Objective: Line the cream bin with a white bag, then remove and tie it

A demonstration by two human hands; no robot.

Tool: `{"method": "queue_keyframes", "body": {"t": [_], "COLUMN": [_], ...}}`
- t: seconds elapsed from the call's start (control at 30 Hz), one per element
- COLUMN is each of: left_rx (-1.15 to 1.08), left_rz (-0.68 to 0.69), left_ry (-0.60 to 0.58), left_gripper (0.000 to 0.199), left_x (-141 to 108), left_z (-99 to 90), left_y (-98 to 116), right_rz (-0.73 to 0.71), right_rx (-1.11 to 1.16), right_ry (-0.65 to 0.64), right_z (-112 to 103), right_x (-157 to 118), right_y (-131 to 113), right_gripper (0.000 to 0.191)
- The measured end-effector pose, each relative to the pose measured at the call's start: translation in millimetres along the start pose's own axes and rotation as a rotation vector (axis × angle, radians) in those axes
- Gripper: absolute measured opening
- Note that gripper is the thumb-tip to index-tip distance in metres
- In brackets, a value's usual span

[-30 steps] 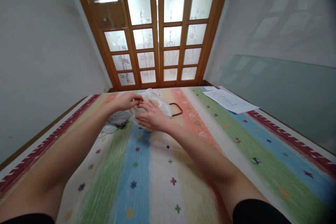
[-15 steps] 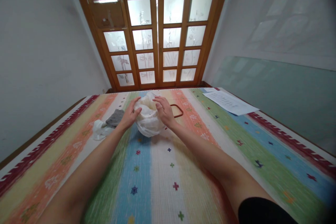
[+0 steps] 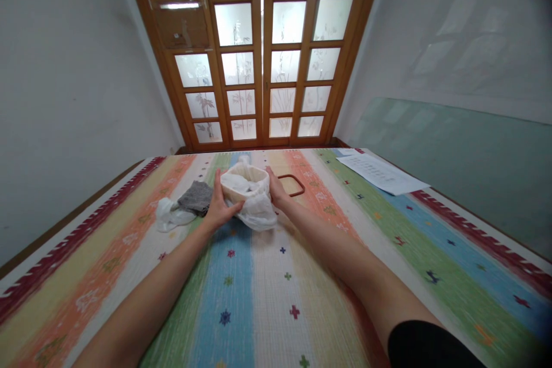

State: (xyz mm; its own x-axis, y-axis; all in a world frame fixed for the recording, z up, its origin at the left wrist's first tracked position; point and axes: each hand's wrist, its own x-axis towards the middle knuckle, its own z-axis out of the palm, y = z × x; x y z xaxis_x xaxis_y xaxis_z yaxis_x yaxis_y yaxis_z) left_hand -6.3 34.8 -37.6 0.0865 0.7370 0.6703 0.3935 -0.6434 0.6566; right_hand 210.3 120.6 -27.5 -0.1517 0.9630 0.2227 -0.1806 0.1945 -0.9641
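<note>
A small cream container (image 3: pixel 260 190) with a rounded rim stands at the middle of the table, its mouth facing up. A thin white plastic bag (image 3: pixel 259 215) lies inside it and bunches around its outside. My left hand (image 3: pixel 221 207) grips the container's left side, thumb across the front and fingers up along the wall. Against the right side presses my right hand (image 3: pixel 276 187), its fingers partly hidden behind the rim. Just right of that hand lies a brown rounded-square ring (image 3: pixel 297 188), flat on the cloth.
Left of the container are a folded grey cloth (image 3: pixel 196 198) and a crumpled white plastic bag (image 3: pixel 172 216). Printed paper sheets (image 3: pixel 382 171) lie at the far right of the striped tablecloth (image 3: pixel 276 299). Wooden glazed doors (image 3: pixel 261 69) stand beyond the table.
The container's cream rim now shows, where white plastic covered it before. My left hand has moved lower and wraps its side; my right hand has shifted from above the rim to the side.
</note>
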Motion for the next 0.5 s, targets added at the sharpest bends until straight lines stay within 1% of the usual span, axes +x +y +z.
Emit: {"method": "queue_keyframes", "body": {"t": [0.07, 0.1, 0.13, 0.17, 0.23, 0.3, 0.33, 0.4, 0.5], "left_rx": [0.06, 0.095, 0.129, 0.158, 0.194, 0.211, 0.219, 0.233, 0.246], "left_rz": [-0.005, 0.005, 0.021, 0.04, 0.076, 0.095, 0.096, 0.083, 0.057], "left_ry": [-0.014, -0.02, -0.026, -0.032, -0.046, -0.053, -0.047, -0.03, -0.033], "left_gripper": [0.13, 0.129, 0.128, 0.126, 0.124, 0.123, 0.123, 0.123, 0.126], "left_x": [-3, -5, -6, -8, -12, -15, -16, -18, -20], "left_z": [-0.3, -0.1, 0.2, 0.8, 2.2, 3.5, 3.9, 3.9, 2.2], "left_y": [-2, -4, -5, -6, -7, -6, -7, -8, -14], "right_rz": [-0.084, -0.11, -0.107, -0.079, 0.002, 0.114, 0.174, 0.29, 0.444], "right_rx": [-0.094, -0.075, -0.001, 0.079, 0.145, 0.195, 0.219, 0.269, 0.28], "right_ry": [0.067, 0.09, 0.068, -0.023, -0.236, -0.408, -0.46, -0.515, -0.525], "right_z": [-8, -11, -13, -13, -11, -8, -6, -5, -6], "right_x": [20, 30, 40, 49, 60, 63, 61, 54, 39], "right_y": [-13, -21, -29, -36, -47, -52, -52, -49, -41], "right_gripper": [0.051, 0.046, 0.044, 0.045, 0.045, 0.047, 0.048, 0.05, 0.056]}}
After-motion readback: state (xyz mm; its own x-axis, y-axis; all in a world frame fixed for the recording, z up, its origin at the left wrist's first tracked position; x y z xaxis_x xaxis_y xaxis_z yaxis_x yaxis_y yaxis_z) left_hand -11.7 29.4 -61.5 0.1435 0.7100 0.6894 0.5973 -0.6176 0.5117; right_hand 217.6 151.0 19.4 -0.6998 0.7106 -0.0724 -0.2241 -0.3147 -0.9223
